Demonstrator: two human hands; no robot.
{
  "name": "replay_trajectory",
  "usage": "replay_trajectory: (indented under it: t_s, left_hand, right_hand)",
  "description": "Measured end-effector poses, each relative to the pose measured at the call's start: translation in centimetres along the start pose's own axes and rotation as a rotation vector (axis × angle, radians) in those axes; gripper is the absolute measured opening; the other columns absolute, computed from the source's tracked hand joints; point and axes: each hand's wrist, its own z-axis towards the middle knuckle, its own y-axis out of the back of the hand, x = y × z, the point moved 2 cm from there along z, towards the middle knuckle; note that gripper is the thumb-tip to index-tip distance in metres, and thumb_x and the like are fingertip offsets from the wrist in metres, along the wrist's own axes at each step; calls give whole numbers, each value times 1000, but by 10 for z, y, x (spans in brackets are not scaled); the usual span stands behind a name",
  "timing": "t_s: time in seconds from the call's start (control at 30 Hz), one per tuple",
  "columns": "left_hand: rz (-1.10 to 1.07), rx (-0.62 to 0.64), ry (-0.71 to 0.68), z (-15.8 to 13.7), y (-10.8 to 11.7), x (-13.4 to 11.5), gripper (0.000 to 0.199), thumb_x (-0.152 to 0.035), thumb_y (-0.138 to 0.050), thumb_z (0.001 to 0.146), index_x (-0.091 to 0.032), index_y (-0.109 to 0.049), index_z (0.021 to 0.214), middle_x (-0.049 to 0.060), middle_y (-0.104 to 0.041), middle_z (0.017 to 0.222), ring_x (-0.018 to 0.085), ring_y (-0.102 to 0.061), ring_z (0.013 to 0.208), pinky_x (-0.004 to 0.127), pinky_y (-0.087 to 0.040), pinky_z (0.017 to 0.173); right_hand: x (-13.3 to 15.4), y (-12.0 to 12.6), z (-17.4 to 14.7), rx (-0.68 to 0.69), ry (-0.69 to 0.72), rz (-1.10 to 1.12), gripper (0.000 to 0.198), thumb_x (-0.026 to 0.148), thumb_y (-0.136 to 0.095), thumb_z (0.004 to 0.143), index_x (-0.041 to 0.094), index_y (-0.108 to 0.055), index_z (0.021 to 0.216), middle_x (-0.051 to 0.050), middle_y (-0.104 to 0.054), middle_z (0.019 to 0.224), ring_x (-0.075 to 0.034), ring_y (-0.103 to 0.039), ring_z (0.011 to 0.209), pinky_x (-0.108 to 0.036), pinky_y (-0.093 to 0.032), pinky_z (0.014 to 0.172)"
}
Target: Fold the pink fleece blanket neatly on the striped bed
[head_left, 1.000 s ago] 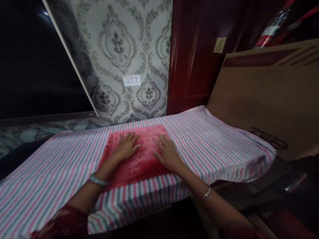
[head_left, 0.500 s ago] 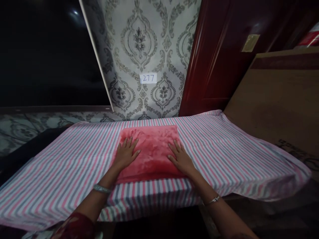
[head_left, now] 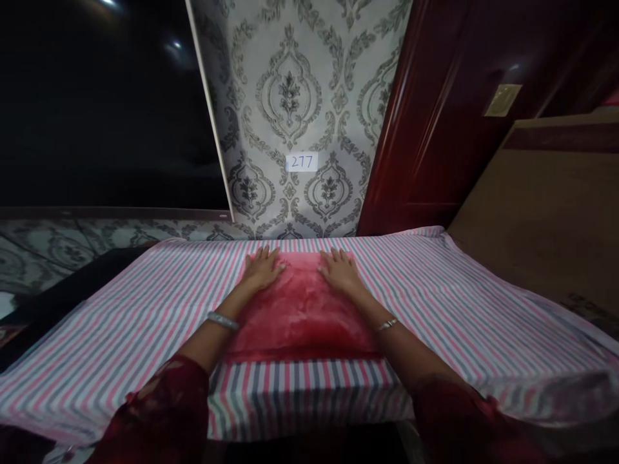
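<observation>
A pinkish-red plush cloth point(head_left: 304, 309) lies flat as a rough rectangle on a striped tablecloth point(head_left: 169, 303). My left hand point(head_left: 264, 267) rests palm down on its far left corner, fingers stretched toward the wall. On the far right corner lies my right hand point(head_left: 339, 269), also flat with fingers spread. Neither hand grips anything. The cloth's near edge, a darker red, runs close to the table's front edge.
Behind the table is a patterned wall with a paper label point(head_left: 302, 162) reading 277. A dark screen point(head_left: 106, 116) hangs at left. A dark red door panel point(head_left: 425, 129) and a large cardboard box point(head_left: 541, 212) stand at right.
Both my hands have slid forward, away from me, to the far edge of the red cloth. The view has shifted slightly, and the cloth's surface looks smoother.
</observation>
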Motion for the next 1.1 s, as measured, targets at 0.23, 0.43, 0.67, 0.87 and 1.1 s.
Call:
replay_trajectory:
  t_s: [0.23, 0.43, 0.67, 0.87, 1.1]
  left_hand:
    - [-3, -9, 140, 26, -45, 24, 66, -57, -27, 99, -24, -37, 155, 16, -31, 163, 37, -23, 152, 67, -23, 115]
    - [-88, -34, 145, 24, -58, 37, 65, -57, -31, 98, -24, -39, 153, 17, -36, 161, 35, -31, 149, 61, -33, 113]
    - [-96, 22, 150, 25, -52, 35, 68, -58, -29, 97, -24, -33, 157, 17, -29, 164, 34, -24, 152, 62, -28, 115]
    - [-65, 57, 118, 1, -17, 22, 66, -52, -37, 98, -20, -36, 155, 18, -23, 166, 36, -17, 154, 66, -16, 119]
    - [-16, -75, -227, -104, -36, 2, 60, -51, -41, 99, -29, -39, 154, 10, -34, 163, 32, -25, 152, 61, -18, 121]
  right_hand:
    - [-15, -38, 37, -39, -67, 5, 57, 50, -26, 104, 24, -44, 152, -11, -40, 158, -32, -27, 148, -54, -18, 118]
    - [-24, -56, 36, -143, -52, 8, 54, 50, -31, 104, 24, -51, 147, -11, -49, 151, -31, -35, 142, -53, -20, 116]
    - [-21, -52, 33, -140, -54, 30, 54, 48, -30, 105, 22, -50, 148, -11, -48, 152, -32, -32, 143, -54, -21, 116]
    - [-8, -25, 25, 4, -98, 47, 59, 46, -24, 105, 21, -35, 157, -13, -32, 162, -33, -22, 151, -55, -20, 118]
    - [23, -27, -61, -20, 332, 37, 62, 57, -36, 102, 31, -32, 158, -8, -23, 166, -34, -18, 153, -60, -19, 119]
